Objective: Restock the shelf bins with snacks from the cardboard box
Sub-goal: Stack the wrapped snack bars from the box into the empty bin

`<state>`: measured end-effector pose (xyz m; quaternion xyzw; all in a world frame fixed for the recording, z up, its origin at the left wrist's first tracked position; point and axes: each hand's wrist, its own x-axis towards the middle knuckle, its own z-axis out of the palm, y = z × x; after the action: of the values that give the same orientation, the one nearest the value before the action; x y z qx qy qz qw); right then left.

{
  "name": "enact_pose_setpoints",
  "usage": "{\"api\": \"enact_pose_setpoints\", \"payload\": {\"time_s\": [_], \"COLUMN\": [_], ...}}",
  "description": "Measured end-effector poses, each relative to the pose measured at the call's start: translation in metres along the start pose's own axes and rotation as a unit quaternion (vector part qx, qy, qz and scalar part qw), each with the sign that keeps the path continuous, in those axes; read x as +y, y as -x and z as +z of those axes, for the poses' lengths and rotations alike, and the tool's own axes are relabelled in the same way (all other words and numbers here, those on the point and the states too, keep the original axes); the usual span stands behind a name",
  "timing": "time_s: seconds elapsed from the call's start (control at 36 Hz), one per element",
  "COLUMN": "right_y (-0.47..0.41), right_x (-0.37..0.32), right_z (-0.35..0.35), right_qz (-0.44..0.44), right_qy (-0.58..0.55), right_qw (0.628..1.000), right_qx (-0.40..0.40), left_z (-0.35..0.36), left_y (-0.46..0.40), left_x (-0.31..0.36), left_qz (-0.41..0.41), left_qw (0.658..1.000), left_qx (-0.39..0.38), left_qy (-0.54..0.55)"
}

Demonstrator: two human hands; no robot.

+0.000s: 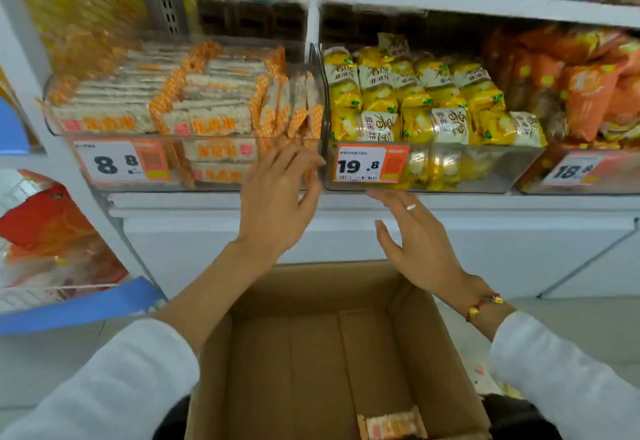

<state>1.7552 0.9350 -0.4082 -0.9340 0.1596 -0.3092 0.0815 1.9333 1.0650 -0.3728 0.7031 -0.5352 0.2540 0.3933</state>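
Right now both hands are up at the shelf, and neither has a snack in it. The left hand is at the front right corner of the clear plastic bin of orange-and-white cracker packs, its fingers straight and lightly spread against the clear front wall, holding nothing. The right hand hangs just below the neighbouring clear bin of yellow snack bags, palm turned inward, fingers loose and extended, empty too; whether its fingertips touch the bin's lower edge is hard to say.

What matters next lies the other way: the last few orange-and-white cracker packs sit down at the near end of the brown cardboard box, towards its right side, well below and behind both hands. They seem to lie flat, long axis running roughly left to right, though part is cut off at the frame edge. I'd judge the right hand the handier one for that corner, reaching down and back towards the body, then lifting them to the left bin
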Motion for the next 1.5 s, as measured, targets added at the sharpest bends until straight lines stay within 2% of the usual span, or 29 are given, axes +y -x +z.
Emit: {"api": "enact_pose_setpoints", "payload": {"time_s": [0.08, 0.17, 0.31, 0.36, 0.47, 0.58, 0.64, 0.69, 0.83, 0.94, 0.97, 1.03, 1.11, 1.17, 1.25, 1.31, 1.39, 1.5], "right_y": [0.045, 0.084, 0.140, 0.158, 0.183, 0.206, 0.215, 0.219, 0.222, 0.217, 0.209, 0.184, 0.132, 0.096, 0.052, 0.027, -0.004, -0.033], "right_x": [0.023, 0.039, 0.055, 0.061, 0.066, 0.063, 0.061, 0.061, 0.067, 0.069, 0.069, 0.066, 0.055, 0.043, 0.026, 0.012, -0.013, -0.044], "right_z": [0.019, 0.038, 0.073, 0.090, 0.124, 0.151, 0.160, 0.166, 0.173, 0.168, 0.165, 0.156, 0.134, 0.112, 0.080, 0.059, 0.031, 0.002], "right_qz": [0.069, 0.109, 0.099, 0.103, 0.115, 0.084, 0.075, 0.075, 0.101, 0.216, 0.260, 0.332, 0.390, 0.390, 0.351, 0.321, 0.279, 0.217], "right_qy": [0.011, 0.007, -0.001, -0.003, 0.005, 0.050, 0.068, 0.071, 0.045, -0.066, -0.112, -0.212, -0.305, -0.336, -0.362, -0.359, -0.378, -0.359], "right_qw": [0.992, 0.972, 0.930, 0.900, 0.820, 0.731, 0.705, 0.700, 0.713, 0.718, 0.726, 0.748, 0.762, 0.783, 0.812, 0.833, 0.850, 0.880], "right_qx": [-0.108, -0.206, -0.354, -0.424, -0.560, -0.675, -0.702, -0.707, -0.693, -0.658, -0.627, -0.535, -0.417, -0.350, -0.293, -0.273, -0.238, -0.223], "left_z": [0.037, 0.073, 0.120, 0.133, 0.151, 0.159, 0.160, 0.160, 0.162, 0.163, 0.164, 0.164, 0.154, 0.144, 0.115, 0.089, 0.051, 0.007], "left_y": [0.045, 0.097, 0.195, 0.233, 0.293, 0.329, 0.341, 0.348, 0.341, 0.315, 0.304, 0.277, 0.223, 0.187, 0.136, 0.102, 0.062, 0.031], "left_x": [0.011, 0.013, -0.003, -0.009, -0.020, -0.029, -0.034, -0.038, -0.035, -0.037, -0.037, -0.035, -0.023, -0.017, -0.007, 0.004, 0.016, 0.015], "left_qz": [-0.058, -0.077, -0.095, -0.097, -0.114, -0.081, -0.084, -0.072, -0.076, -0.124, -0.146, -0.206, -0.357, -0.445, -0.520, -0.477, -0.372, -0.304], "left_qw": [0.993, 0.977, 0.933, 0.906, 0.815, 0.754, 0.722, 0.694, 0.671, 0.635, 0.637, 0.669, 0.726, 0.758, 0.799, 0.833, 0.899, 0.940], "left_qx": [-0.086, -0.187, -0.340, -0.407, -0.568, -0.649, -0.682, -0.709, -0.729, -0.759, -0.754, -0.713, -0.587, -0.465, -0.212, -0.138, -0.115, -0.084], "left_qy": [0.054, 0.061, 0.064, 0.057, 0.009, -0.055, -0.080, -0.104, -0.111, -0.078, -0.066, -0.044, 0.029, 0.105, 0.217, 0.243, 0.201, 0.129]}}
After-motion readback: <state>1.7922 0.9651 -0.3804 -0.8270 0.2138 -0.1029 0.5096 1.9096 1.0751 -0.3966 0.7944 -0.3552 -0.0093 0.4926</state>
